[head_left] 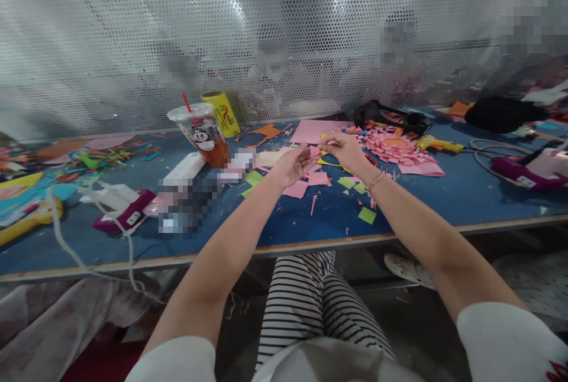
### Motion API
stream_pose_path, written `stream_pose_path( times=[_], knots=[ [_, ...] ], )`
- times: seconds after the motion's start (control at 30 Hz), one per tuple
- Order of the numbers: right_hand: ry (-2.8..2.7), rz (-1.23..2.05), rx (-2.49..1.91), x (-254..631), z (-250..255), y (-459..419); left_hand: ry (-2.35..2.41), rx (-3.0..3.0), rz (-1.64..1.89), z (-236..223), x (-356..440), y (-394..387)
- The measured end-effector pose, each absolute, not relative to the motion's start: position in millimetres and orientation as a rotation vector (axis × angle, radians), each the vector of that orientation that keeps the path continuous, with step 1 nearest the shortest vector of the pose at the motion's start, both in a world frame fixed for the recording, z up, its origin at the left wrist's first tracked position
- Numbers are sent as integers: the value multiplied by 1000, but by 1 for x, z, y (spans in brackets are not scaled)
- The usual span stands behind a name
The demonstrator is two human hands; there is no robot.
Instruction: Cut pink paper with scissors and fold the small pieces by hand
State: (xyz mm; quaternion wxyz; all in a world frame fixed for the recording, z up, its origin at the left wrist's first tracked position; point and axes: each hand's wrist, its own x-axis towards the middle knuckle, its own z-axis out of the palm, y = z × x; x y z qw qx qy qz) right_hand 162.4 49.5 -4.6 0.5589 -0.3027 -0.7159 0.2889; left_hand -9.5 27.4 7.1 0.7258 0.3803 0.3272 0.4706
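Note:
My left hand [296, 163] and my right hand [345, 150] meet above the blue table [444, 198], both pinching one small pink paper piece [315, 151] between their fingertips. Under the hands lie loose pink paper squares [317, 178] and green paper squares [366, 214]. Just right of my right hand sits a pink paper flower [394, 146] built from many folded pieces, on a pink sheet. A thin bracelet circles my right wrist.
A plastic drink cup [203, 132] with a red straw and a yellow tube [222, 113] stand at the back left. Glue guns [437, 144] and cords lie right; a purple tool [124, 218] and paper scraps left. A perforated screen [284, 33] backs the table, with people behind it.

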Motion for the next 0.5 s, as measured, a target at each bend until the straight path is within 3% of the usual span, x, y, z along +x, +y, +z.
stream_pose_path(
  times=[0.27,0.5],
  knots=[
    [-1599,670,-688,161,4,37,696,1038,1056,5,-11,24],
    [-1420,1127,-664,157,0,40,665,1161,1195,5,-10,26]
  ],
)
